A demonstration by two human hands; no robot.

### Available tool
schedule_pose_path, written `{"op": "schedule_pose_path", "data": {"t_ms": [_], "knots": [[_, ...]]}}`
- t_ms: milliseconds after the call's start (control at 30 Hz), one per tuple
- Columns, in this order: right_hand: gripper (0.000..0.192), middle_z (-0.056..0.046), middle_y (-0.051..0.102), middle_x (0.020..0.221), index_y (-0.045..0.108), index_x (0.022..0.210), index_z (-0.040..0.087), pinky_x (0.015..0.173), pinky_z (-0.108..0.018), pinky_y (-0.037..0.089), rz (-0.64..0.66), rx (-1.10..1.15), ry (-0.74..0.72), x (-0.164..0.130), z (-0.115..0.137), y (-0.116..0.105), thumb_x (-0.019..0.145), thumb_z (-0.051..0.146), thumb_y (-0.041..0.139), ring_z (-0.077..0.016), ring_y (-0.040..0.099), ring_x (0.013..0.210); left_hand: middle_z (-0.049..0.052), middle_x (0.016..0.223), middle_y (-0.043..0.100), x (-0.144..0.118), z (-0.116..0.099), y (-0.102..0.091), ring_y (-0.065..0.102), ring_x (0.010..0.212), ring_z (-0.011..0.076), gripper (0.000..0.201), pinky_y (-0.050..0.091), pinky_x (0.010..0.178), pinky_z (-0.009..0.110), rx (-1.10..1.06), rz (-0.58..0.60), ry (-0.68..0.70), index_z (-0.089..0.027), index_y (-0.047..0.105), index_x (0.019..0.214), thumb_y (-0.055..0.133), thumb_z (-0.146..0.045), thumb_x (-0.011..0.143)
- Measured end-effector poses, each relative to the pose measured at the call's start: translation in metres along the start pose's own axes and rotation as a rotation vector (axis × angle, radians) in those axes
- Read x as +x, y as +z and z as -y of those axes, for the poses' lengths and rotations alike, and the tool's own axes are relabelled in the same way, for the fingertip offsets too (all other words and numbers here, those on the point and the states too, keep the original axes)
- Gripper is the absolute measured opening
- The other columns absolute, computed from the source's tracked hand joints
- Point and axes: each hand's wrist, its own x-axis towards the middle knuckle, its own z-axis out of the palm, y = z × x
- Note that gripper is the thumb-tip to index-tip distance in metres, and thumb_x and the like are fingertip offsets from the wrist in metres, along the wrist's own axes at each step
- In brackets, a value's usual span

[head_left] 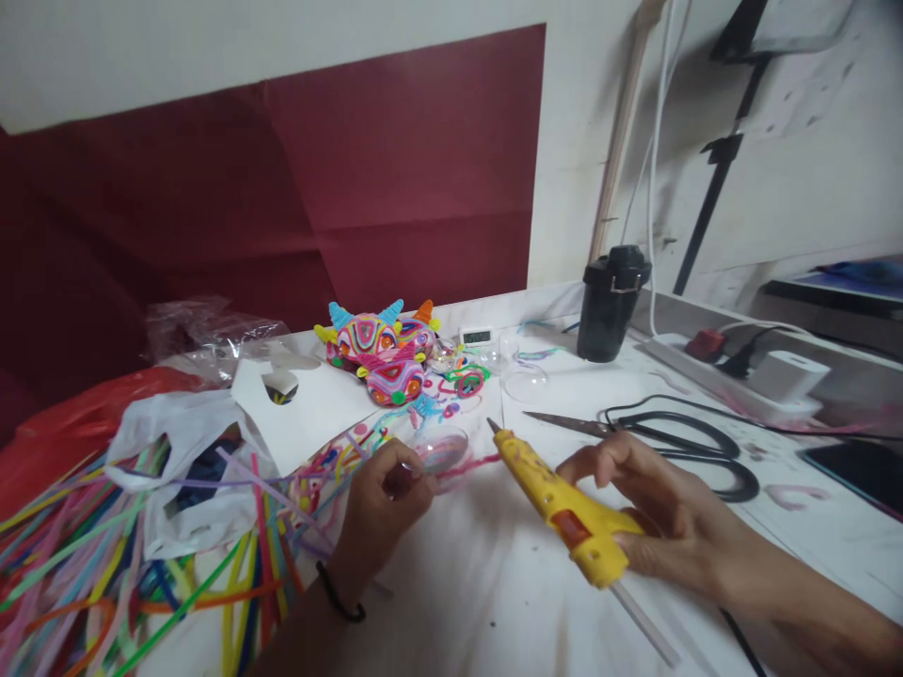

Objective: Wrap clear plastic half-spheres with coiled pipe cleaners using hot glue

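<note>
My right hand (663,517) is wrapped around a yellow hot glue gun (540,484), its metal nozzle pointing up and left over the table. A clear glue stick (645,625) sticks out of its back end. My left hand (388,512) is closed in a pinch near the table's middle; what its fingertips hold is too small to make out. A clear plastic dome (444,449) lies right at those fingers; whether they grip it, I cannot tell. Beyond it runs a blurred pink strand (480,464), passing near the nozzle.
Scissors (705,437) lie behind my right hand, near a power strip (726,376) and a black cup (612,306). Colourful horned pipe-cleaner heads (381,353) stand at the back. Many loose pipe cleaners (77,564) and a white plastic bag (190,432) cover the left side.
</note>
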Motion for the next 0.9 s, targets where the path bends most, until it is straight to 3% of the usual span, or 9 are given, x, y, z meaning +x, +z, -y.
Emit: {"op": "schedule_pose_path", "data": {"t_ms": [100,233,467,633,733,900], "knots": [[0.027,-0.007,0.059,0.107,0.047,0.096,0.028,0.07,-0.032,0.053,-0.119,-0.119,0.027,0.006,-0.006,-0.002,0.081,0.035,0.068,-0.0252,0.06,0.099,-0.007,0.056,0.042,0.001,0.0,-0.002,0.041,0.047,0.0088,0.014,0.032,0.045,0.021,-0.07,-0.019,-0.069,-0.02,0.05,0.064,0.062,-0.026,0.068],[0.021,-0.003,0.061,0.092,0.05,0.091,0.025,0.072,-0.033,0.05,-0.201,-0.381,-0.004,0.015,-0.015,-0.005,0.077,0.028,0.066,-0.0224,0.06,0.087,-0.008,0.052,0.043,0.003,-0.004,-0.004,0.041,0.044,0.0082,0.016,0.031,0.043,0.02,-0.161,-0.048,-0.12,-0.02,0.05,0.064,0.064,-0.029,0.065],[0.023,-0.001,0.064,0.091,0.049,0.094,0.025,0.071,-0.033,0.046,-0.078,-0.745,0.078,0.018,-0.021,0.005,0.074,0.018,0.059,-0.0211,0.061,0.081,-0.008,0.043,0.045,0.003,-0.009,-0.005,0.041,0.04,0.0079,0.017,0.031,0.042,0.019,-0.224,-0.067,-0.165,-0.02,0.051,0.062,0.065,-0.029,0.063],[0.02,-0.003,0.064,0.084,0.052,0.09,0.023,0.07,-0.036,0.046,0.007,-0.937,0.042,0.017,-0.023,0.009,0.072,0.015,0.058,-0.0226,0.06,0.078,-0.009,0.04,0.043,0.003,-0.004,-0.004,0.039,0.036,0.0071,0.018,0.029,0.039,0.019,-0.272,-0.084,-0.169,-0.019,0.051,0.061,0.066,-0.029,0.063],[0.019,-0.007,0.066,0.092,0.057,0.094,0.023,0.075,-0.039,0.048,-0.002,-0.957,-0.061,0.018,-0.016,0.008,0.076,0.021,0.062,-0.0254,0.062,0.085,-0.01,0.039,0.042,0.004,-0.004,-0.003,0.038,0.036,0.0067,0.018,0.029,0.039,0.018,-0.272,-0.068,-0.18,-0.019,0.05,0.062,0.066,-0.029,0.063],[0.033,-0.012,0.062,0.12,0.052,0.119,0.023,0.092,-0.044,0.045,-0.158,-0.904,-0.35,0.031,0.015,0.016,0.088,0.033,0.058,-0.0287,0.056,0.113,-0.011,0.039,0.04,0.002,-0.007,0.0,0.037,0.036,0.0061,0.017,0.03,0.039,0.017,-0.274,-0.034,-0.191,-0.02,0.05,0.063,0.065,-0.027,0.063]]}}
